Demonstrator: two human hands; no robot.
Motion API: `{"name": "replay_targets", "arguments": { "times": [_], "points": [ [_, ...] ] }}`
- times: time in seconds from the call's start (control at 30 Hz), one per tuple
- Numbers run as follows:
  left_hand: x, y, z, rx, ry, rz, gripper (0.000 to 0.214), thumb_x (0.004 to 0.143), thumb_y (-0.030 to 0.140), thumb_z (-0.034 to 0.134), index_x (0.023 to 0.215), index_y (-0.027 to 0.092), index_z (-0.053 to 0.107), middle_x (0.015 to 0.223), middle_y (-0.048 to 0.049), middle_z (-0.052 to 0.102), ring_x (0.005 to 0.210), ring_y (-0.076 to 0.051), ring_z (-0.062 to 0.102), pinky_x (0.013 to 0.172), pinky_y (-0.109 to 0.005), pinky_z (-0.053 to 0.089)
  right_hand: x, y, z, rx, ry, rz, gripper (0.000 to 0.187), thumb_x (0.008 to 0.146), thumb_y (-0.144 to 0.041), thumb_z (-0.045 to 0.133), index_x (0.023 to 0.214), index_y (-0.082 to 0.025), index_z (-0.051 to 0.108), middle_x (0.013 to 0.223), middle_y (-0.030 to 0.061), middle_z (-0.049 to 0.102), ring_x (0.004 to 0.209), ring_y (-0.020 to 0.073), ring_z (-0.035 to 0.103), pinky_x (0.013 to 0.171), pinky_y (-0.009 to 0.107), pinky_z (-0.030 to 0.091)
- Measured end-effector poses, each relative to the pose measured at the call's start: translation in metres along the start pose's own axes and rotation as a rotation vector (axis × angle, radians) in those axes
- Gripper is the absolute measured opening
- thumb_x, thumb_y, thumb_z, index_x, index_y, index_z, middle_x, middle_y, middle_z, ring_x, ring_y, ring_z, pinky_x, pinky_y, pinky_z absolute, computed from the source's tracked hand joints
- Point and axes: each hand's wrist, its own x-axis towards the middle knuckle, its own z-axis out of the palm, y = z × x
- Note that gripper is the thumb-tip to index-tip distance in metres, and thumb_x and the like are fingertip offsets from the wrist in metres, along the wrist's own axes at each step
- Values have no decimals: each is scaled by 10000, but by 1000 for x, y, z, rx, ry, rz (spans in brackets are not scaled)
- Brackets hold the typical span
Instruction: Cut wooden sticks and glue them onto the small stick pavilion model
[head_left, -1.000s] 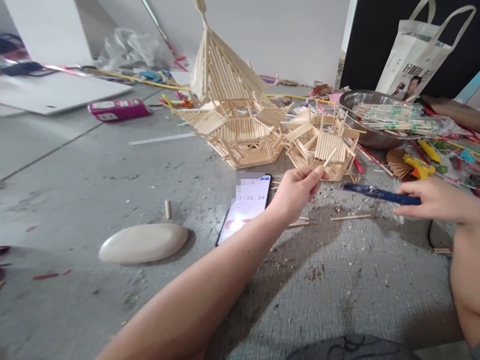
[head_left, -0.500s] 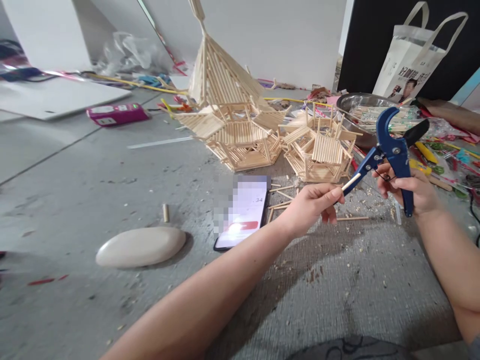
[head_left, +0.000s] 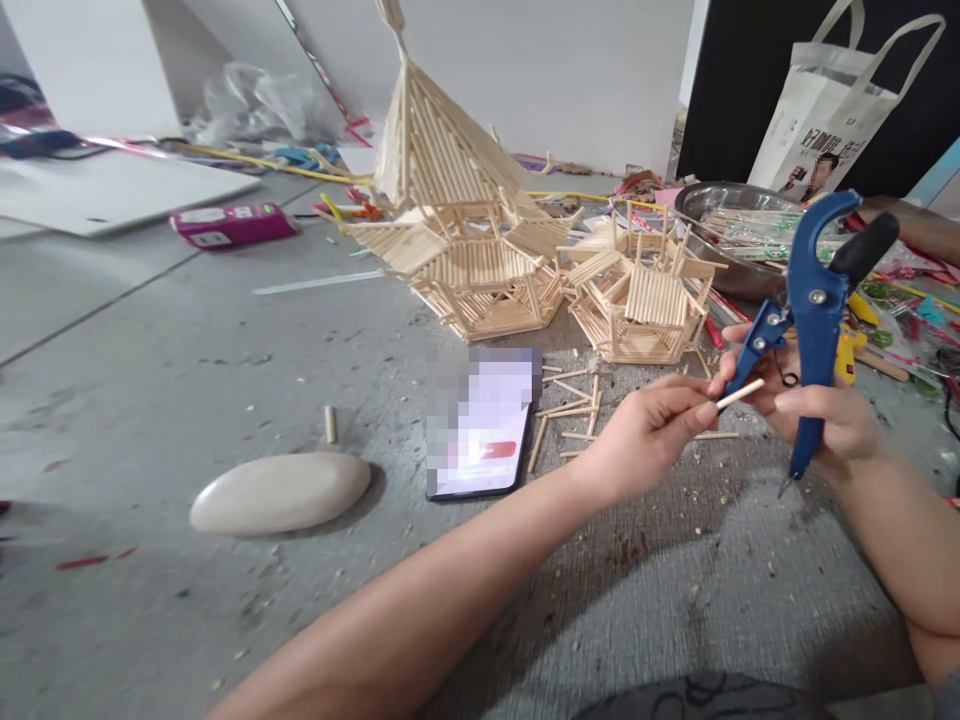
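My left hand (head_left: pixel 660 435) is closed, pinching a short wooden stick (head_left: pixel 742 394) whose tip points up and right. It meets the lower handle of a blue pipe cutter (head_left: pixel 817 300) with a black blade. My right hand (head_left: pixel 832 425) has its thumb and fingers around the cutter's other handle, and the cutter's jaws are spread. Just left of the hands, several cut wooden sticks (head_left: pixel 564 410) lie on the floor. Behind them stand a small stick-built frame (head_left: pixel 652 300) and a larger stick-built model (head_left: pixel 480 265) with flared eaves.
A phone (head_left: pixel 487 420) with a lit screen lies left of my left hand. Farther left are a pale oval stone (head_left: pixel 283 493) and a purple packet (head_left: pixel 234 225). At the back right, a metal bowl (head_left: pixel 694 205) holds wrapped sticks, near a white bag (head_left: pixel 832 110).
Both hands have come closer together, my left hand moving right with the stick. The cutter has shifted right and now stands more upright, its lower handle nearer the left hand's fingers.
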Motion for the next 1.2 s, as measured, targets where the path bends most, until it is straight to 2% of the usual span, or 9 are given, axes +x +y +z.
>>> {"name": "replay_targets", "arguments": {
  "times": [0.07, 0.17, 0.23, 0.43, 0.7, 0.9, 1.07, 1.2],
  "points": [
    [3, -2, -6, 33, 95, 17, 204, 785, 295, 494, 664, 155, 581, 796, -32, 524, 494, -42, 359, 430, -198, 276, -1, -3, -9, -229, 63, -43, 439, 706, -389, 492, 1131, -279, 499, 976, 36, 604, 893, 233, 577, 786, 406, 449],
    [8, -7, -17, -5, 232, -21, 230, 796, 327, 476, 644, 170, 546, 567, 23, 415, 457, -57, 298, 419, -210, 228, 0, -5, -21, -723, 212, -60, 478, 671, -316, 566, 1137, -249, 490, 983, 53, 586, 907, 259, 554, 813, 419, 426],
    [10, -9, -21, -53, 259, -22, 244, 797, 353, 477, 641, 175, 536, 512, 42, 358, 439, -58, 276, 418, -221, 209, 2, -3, -23, -887, 234, -47, 501, 674, -293, 559, 1163, -237, 467, 1005, 74, 584, 923, 278, 551, 805, 428, 429],
    [9, -6, -21, -116, 309, 16, 248, 773, 388, 513, 633, 183, 529, 488, 53, 347, 421, -55, 269, 417, -237, 195, 6, 7, -15, -971, 166, -42, 528, 682, -274, 548, 1195, -219, 433, 1106, 109, 557, 983, 293, 542, 812, 435, 437],
    [9, -10, -20, -103, 255, 26, 317, 769, 400, 516, 546, 183, 455, 464, 55, 336, 420, -57, 264, 422, -238, 191, 5, 10, 10, -921, -52, -79, 547, 671, -218, 518, 1204, -216, 397, 1090, 98, 559, 1023, 263, 519, 844, 417, 418],
    [10, -12, -19, -119, 219, -55, 279, 770, 365, 511, 569, 173, 476, 462, 55, 339, 407, -47, 256, 417, -229, 176, 4, 14, 13, -894, -55, -63, 504, 671, -212, 518, 1166, -203, 421, 1100, 96, 564, 1030, 260, 517, 856, 398, 408],
    [12, -14, -22, -47, 196, -87, 224, 779, 307, 480, 626, 152, 534, 526, 23, 453, 417, -40, 289, 418, -213, 200, 5, 13, 13, -896, -88, 0, 388, 682, -223, 517, 1068, -204, 482, 1012, 78, 607, 908, 233, 563, 759, 346, 427],
    [13, -11, -24, -4, 180, -139, 227, 790, 276, 449, 629, 145, 539, 530, 22, 457, 423, -41, 301, 428, -205, 225, 7, 10, 13, -908, -151, 98, 315, 685, -242, 512, 997, -203, 498, 885, 57, 623, 771, 199, 563, 667, 304, 405]
  ]
}}
